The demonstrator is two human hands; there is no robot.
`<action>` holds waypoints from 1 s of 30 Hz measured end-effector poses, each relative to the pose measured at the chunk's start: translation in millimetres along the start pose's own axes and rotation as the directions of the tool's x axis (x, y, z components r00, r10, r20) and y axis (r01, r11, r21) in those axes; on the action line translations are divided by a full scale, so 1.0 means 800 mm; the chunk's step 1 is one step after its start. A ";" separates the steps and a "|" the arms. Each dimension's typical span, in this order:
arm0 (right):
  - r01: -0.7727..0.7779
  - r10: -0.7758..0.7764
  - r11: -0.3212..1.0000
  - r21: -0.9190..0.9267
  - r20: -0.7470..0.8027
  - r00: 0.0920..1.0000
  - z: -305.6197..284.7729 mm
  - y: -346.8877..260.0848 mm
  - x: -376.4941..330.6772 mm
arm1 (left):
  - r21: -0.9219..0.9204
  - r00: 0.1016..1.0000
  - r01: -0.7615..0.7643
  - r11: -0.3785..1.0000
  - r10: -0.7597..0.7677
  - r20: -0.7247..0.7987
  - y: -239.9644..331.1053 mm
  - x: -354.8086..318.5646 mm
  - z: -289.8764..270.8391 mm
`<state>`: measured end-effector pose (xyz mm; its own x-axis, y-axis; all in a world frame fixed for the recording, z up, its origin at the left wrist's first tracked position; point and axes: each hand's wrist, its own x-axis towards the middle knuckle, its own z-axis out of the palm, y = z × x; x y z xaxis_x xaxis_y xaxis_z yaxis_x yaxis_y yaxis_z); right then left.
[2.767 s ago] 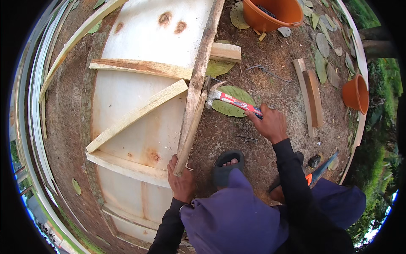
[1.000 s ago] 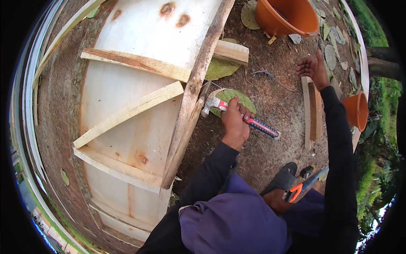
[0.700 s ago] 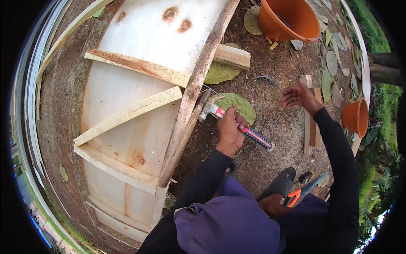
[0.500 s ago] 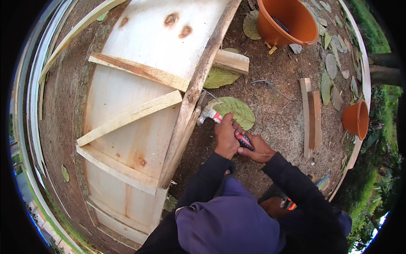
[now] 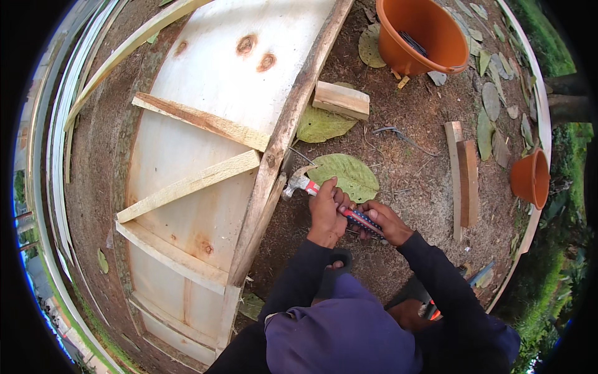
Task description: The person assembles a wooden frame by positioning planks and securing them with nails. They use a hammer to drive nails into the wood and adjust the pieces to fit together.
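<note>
A claw hammer with a metal head and a red, white and dark blue handle slants across in front of me. My left hand is closed round its handle, fairly near the head. By the handle's lower end is my right hand, its fingers bent together; what they pinch, if anything, is too small to make out. The hammer head lies close to the edge of a wooden panel frame, above the ground. Beside the head is a large green leaf.
Wooden strips, among them a slanted one, cross the pale panel. A short wood block sits by the frame. An orange bucket holds dark items; a smaller orange bucket and two wood pieces are at right.
My right hand has shifted right and its grip round the handle's end has loosened. The hammer head has moved slightly left and down. More of the handle's lower end shows.
</note>
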<state>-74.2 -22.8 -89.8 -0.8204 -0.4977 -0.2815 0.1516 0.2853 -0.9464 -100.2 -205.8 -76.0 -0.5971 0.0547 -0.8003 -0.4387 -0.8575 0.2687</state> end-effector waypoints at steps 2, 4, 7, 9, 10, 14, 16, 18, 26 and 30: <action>-0.291 0.271 0.942 0.165 0.133 0.953 -0.064 -0.011 -0.004 | -0.002 1.000 0.001 1.000 -0.001 -0.027 -0.011 -0.015 -0.007; -0.295 0.291 0.936 0.190 0.050 0.955 -0.161 -0.015 0.013 | -0.006 1.000 -0.013 1.000 0.013 0.025 0.002 -0.007 0.005; -0.240 0.271 0.934 0.265 -0.088 0.958 -0.243 -0.008 0.017 | -0.010 1.000 0.018 1.000 -0.018 0.022 -0.006 -0.010 0.017; -0.239 0.246 0.907 0.346 0.024 0.969 -0.192 0.003 0.022 | -0.008 0.997 0.046 0.999 -0.046 0.064 -0.005 -0.013 0.000; -0.278 0.254 0.897 0.345 0.114 0.961 -0.143 -0.002 0.027 | 0.002 0.994 0.033 0.999 -0.033 0.106 0.006 -0.009 -0.022; -0.466 0.337 0.829 0.309 0.389 0.858 -0.034 -0.010 -0.006 | 0.001 0.998 0.003 1.000 -0.003 0.060 0.004 0.003 0.005; -0.444 0.377 0.855 0.267 0.269 0.887 -0.070 -0.012 -0.008 | -0.023 0.999 -0.013 1.000 0.014 0.040 -0.004 -0.004 -0.011; -0.405 0.384 0.888 0.220 0.132 0.914 -0.143 -0.012 0.009 | -0.014 0.998 0.010 1.000 -0.009 0.066 0.002 -0.006 -0.003; -0.278 0.367 0.713 0.643 -0.005 0.930 0.035 0.080 -0.022 | 0.046 0.995 0.060 0.997 -0.063 0.074 0.003 0.003 -0.006; -0.400 0.347 0.896 0.195 0.256 0.902 -0.057 -0.017 -0.009 | 0.032 1.000 -0.001 0.999 0.001 -0.005 0.003 -0.008 -0.005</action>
<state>-95.3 14.3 -67.7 -0.5461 -0.5602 -0.6228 0.5713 0.2947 -0.7660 -94.9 -210.6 -72.7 -0.5946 0.0514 -0.8024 -0.4594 -0.8407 0.2866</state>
